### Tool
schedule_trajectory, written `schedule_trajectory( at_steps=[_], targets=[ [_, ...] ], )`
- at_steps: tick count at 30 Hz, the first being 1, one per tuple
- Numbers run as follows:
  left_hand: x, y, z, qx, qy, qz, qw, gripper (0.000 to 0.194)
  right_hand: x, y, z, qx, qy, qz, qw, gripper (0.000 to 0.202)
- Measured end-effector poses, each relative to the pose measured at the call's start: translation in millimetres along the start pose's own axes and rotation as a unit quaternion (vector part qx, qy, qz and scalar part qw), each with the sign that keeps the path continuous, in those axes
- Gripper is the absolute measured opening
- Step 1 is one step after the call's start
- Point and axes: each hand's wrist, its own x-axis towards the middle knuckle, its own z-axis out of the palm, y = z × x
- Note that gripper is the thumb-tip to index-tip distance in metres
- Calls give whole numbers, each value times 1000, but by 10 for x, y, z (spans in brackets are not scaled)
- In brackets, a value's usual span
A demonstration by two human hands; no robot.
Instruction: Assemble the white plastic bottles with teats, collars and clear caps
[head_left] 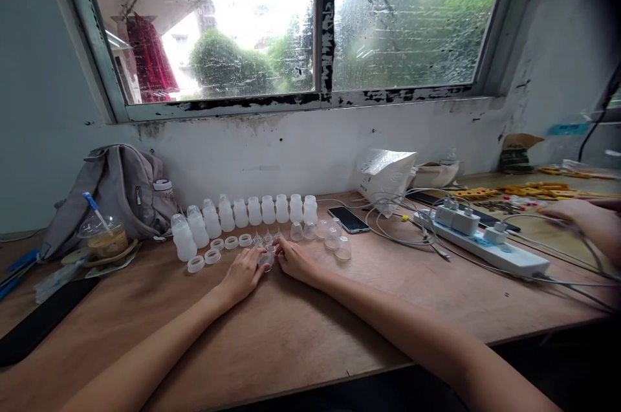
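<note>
The left hand (244,274), fingers curled, touches a clear piece (265,260) on the worktop (272,347); the right hand (295,261), half-curled, is beside it; I cannot tell whether either grips. Its axis is obscured; beyond, clear teats (279,233) point upward.

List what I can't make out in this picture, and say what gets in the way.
All in the head view:
- The full outline of the clear piece between the left hand and right hand: fingers partly cover it, and it is small.
- What the co-worker's hand is doing: blurred, its arm cut off by the right edge.
- The wording on the white bag: too small.
</note>
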Motion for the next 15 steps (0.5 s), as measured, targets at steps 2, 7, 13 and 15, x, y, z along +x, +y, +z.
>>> schedule_trajectory(
  at_steps=[2,7,13,15],
  targets=[
    [3,-13,-1,1,-13,-3,1000,27,-4,-12,3,-14,-6,-15,1000,32],
    [2,-19,-13,7,-14,-6,1000,30,-14,-54,-13,-50,-21,-61,997,29],
    [-3,18,-35,16,-16,-4,1000,25,-2,-21,22,-58,-19,-71,996,26],
    [-2,29,-42,11,-4,-5,1000,25,0,-6,33,-54,-14,-78,995,26]
  ],
)
